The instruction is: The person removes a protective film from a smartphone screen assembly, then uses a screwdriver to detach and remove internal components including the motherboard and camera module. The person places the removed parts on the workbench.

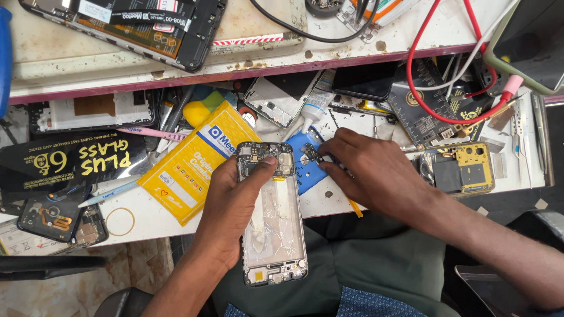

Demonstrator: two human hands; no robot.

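While the left hand (235, 202) clamps the opened phone frame (271, 214) over the lap (unsupported), the right hand (367, 170) pinches a small circuit board (310, 154) — a slip could drop either.

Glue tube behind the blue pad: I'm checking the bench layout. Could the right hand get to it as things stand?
Probably yes. The glue tube lies just beyond the right hand, its nozzle near the fingertips, with nothing lying over it. The left hand holds the phone frame, off to the side.

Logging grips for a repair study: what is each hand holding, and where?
The left hand grips the opened phone frame by its upper part, thumb across the top. The right hand pinches a small dark part at its fingertips.
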